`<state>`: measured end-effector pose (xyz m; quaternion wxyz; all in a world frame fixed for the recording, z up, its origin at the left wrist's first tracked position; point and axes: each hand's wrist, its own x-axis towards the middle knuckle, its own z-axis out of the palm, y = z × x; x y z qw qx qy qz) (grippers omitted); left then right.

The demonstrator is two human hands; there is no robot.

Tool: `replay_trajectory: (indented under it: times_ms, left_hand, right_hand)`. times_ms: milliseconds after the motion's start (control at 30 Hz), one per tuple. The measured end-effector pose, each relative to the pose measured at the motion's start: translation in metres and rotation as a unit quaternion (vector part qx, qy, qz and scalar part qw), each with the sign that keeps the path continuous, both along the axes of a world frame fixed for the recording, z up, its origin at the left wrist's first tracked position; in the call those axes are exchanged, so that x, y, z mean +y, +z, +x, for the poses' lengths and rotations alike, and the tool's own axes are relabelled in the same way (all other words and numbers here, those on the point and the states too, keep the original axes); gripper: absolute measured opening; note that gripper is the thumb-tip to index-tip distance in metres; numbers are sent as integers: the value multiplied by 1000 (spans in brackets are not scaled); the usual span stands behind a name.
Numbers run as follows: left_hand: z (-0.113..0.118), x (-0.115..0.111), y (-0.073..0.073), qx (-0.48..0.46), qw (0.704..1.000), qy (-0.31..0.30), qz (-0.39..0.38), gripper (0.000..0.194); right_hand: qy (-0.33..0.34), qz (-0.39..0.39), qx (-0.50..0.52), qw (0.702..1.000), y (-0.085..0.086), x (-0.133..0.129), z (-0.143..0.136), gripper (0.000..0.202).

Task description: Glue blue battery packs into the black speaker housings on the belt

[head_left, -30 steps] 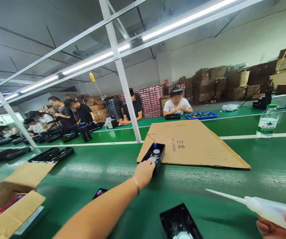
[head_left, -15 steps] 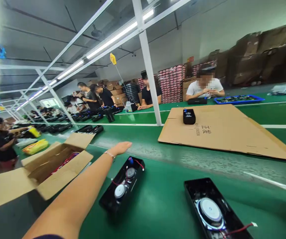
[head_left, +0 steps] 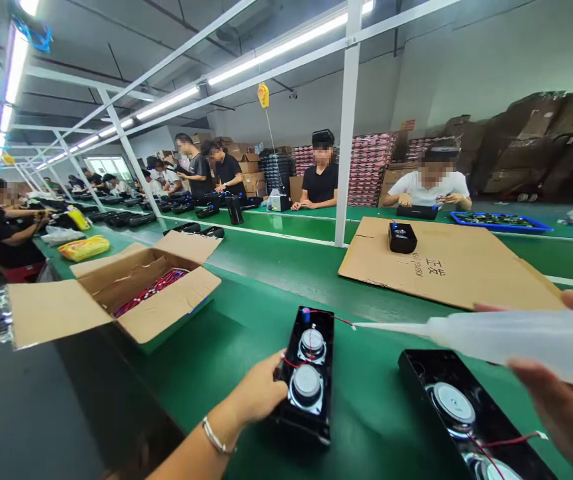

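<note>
My left hand grips the left edge of a black speaker housing, thumb over the rim. Two round silver speakers, red wires and a blue part sit inside it. At the right, my right hand is wrapped round a translucent squeeze bottle. The bottle's long thin nozzle points left, its tip beside the white plug of a red wire at the housing's upper end. A second black housing with two speakers lies below the bottle on the green table.
An open cardboard box of red wires stands at the left. Beyond the housings, a flat cardboard sheet carries another black housing. A white post rises behind. People sit across the table near a blue tray.
My left hand has come back toward me and taken hold of the nearer housing, which is now more upright in view. The bottle has moved in from the right with my right hand.
</note>
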<state>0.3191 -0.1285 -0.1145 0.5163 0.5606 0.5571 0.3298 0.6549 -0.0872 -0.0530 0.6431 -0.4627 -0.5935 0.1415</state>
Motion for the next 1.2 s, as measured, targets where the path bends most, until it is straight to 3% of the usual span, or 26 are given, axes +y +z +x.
replay_trajectory:
  times_ms: [100, 200, 333, 733, 1200]
  left_hand:
    - [23, -21, 0, 53, 998, 10, 20, 67]
    - [34, -34, 1, 140, 989, 29, 25, 69]
    - [38, -38, 3, 170, 983, 40, 50, 64]
    - [42, -37, 11, 180, 979, 15, 98, 44]
    - [40, -32, 8, 171, 981, 31, 90, 52]
  right_hand:
    - [114, 37, -54, 991, 7, -14, -35, 64]
    - [151, 42, -156, 975, 2, -11, -50, 60]
    - [162, 54, -226, 959, -5, -3, -59, 56]
    - [157, 71, -270, 947, -15, 5, -81, 54]
    - [180, 68, -312, 930, -20, 12, -86, 56]
